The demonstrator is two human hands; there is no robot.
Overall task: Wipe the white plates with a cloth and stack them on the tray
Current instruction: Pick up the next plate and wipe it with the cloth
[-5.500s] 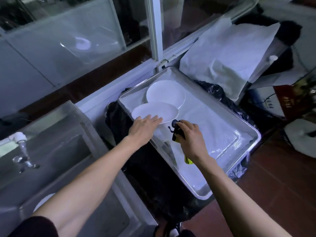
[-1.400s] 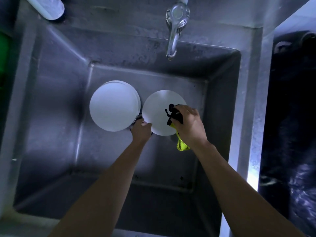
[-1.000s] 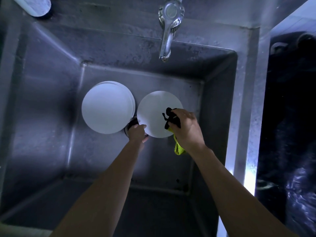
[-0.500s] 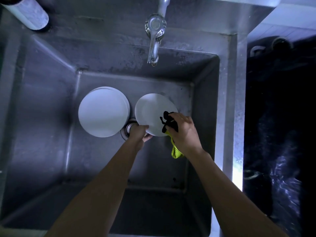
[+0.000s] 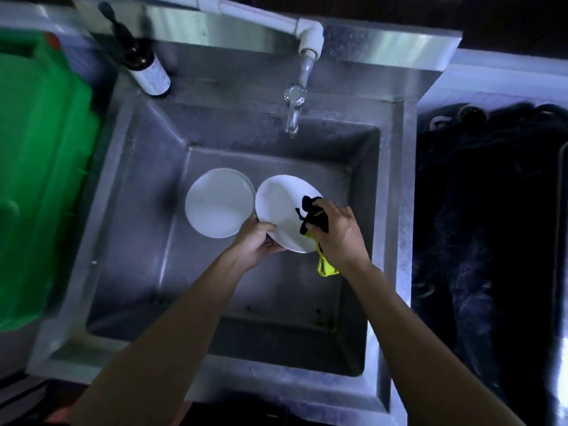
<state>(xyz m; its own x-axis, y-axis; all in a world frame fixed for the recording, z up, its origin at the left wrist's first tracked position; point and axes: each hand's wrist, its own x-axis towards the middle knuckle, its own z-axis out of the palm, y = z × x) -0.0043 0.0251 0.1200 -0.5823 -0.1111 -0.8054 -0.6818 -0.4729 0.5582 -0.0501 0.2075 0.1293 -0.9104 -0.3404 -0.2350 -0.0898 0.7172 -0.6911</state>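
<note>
Between the two hands, over the basin of the steel sink [image 5: 390,210], a white plate [image 5: 281,210] is held tilted, clear of the sink floor as far as I can judge. The left hand [image 5: 256,241] grips its near-left rim, fingers curled under the edge and thumb on top. The right hand [image 5: 336,233] is bunched around a black and yellow cloth [image 5: 313,221], pressing the black part onto the plate's right side while the yellow end hangs below the wrist. Just left of the left hand, a stack of white plates [image 5: 219,202] rests on the sink bottom, nearly touching the held plate. Beyond both hands the tap [image 5: 293,113] hangs over the basin, with no water visible; a dark bottle [image 5: 144,64] stands on the far-left corner, and a green container [image 5: 43,161] sits further left. The wiping step looks under way. Next, the cloth should cover the whole face, then the plate must be carried to the tray, which is out of view.
</note>
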